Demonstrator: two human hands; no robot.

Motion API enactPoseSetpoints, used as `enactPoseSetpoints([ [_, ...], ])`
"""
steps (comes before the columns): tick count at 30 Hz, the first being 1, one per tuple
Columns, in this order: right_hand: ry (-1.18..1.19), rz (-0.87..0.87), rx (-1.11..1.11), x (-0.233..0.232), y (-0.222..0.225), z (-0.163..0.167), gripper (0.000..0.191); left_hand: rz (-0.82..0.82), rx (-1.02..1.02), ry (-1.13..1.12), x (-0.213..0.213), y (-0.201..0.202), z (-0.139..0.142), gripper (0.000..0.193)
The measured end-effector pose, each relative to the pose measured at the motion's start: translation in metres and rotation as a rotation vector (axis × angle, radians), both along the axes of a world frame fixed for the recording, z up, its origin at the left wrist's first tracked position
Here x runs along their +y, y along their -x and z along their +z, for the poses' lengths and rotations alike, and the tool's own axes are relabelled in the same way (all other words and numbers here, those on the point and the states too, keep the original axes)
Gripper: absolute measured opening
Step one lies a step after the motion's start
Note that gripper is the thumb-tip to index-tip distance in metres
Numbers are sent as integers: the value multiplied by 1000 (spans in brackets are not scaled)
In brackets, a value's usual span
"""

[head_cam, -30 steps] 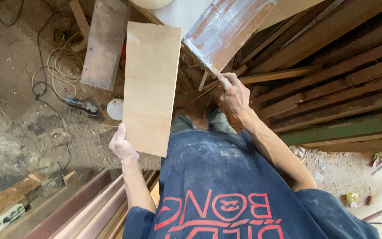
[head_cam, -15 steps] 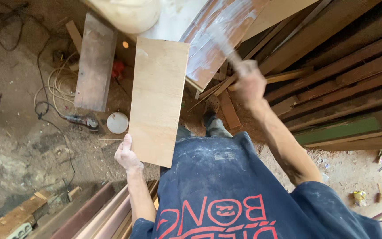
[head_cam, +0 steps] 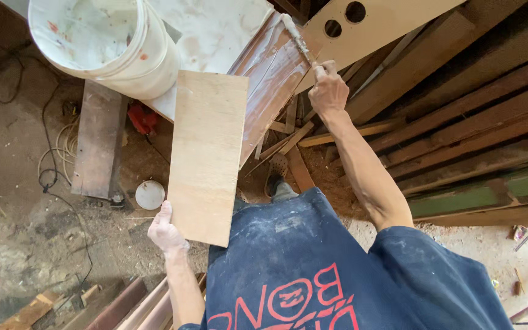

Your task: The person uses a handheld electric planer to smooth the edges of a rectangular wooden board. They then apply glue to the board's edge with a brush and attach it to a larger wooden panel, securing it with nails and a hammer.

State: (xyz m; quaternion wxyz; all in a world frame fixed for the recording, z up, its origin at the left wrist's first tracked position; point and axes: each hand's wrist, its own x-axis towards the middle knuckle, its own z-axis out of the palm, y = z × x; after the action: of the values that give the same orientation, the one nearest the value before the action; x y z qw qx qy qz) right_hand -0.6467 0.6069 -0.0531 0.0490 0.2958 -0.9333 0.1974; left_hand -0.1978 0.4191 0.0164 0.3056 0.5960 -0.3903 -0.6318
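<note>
Two hands share the work, so keep each to its own job. Your left hand (head_cam: 167,232) grips the plywood panel (head_cam: 208,156) by its lower left corner, thumb along the edge and fingers curled behind it; the panel stands out toward twelve o'clock, over the floor. Hold it flat and steady, since a one-corner grip will likely let the far end sag or twist.

Your right hand (head_cam: 328,91) has its fingers closed around the handle of the brush (head_cam: 297,38), whose head lies at eleven o'clock from that hand, on the glossy wet board (head_cam: 270,79). Keep the strokes long and along the board, with light pressure, so the coat looks even.

Mind the white bucket (head_cam: 108,40) at ten o'clock of the panel: its rim sits just beside the panel's far end, so a swing could knock it.
</note>
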Motion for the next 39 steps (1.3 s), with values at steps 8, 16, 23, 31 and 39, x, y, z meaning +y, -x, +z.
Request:
enactPoseSetpoints([
  [8,-14,-46,-141,44,-68,23,34,25,-38,60,1,25,-1,28],
  [16,309,-253,-753,50,-32,48,30,-11,-59,33,-13,46,3,27],
  [23,347,-360,-524,80,-22,40,28,-25,-65,46,-18,52,3,27],
  [31,35,-246,-464,32,-22,-3,21,17,-175,36,-9,41,2,27],
  [39,418,354,-350,5,-64,71,32,-9,-258,249,-23,-18,-30,28],
])
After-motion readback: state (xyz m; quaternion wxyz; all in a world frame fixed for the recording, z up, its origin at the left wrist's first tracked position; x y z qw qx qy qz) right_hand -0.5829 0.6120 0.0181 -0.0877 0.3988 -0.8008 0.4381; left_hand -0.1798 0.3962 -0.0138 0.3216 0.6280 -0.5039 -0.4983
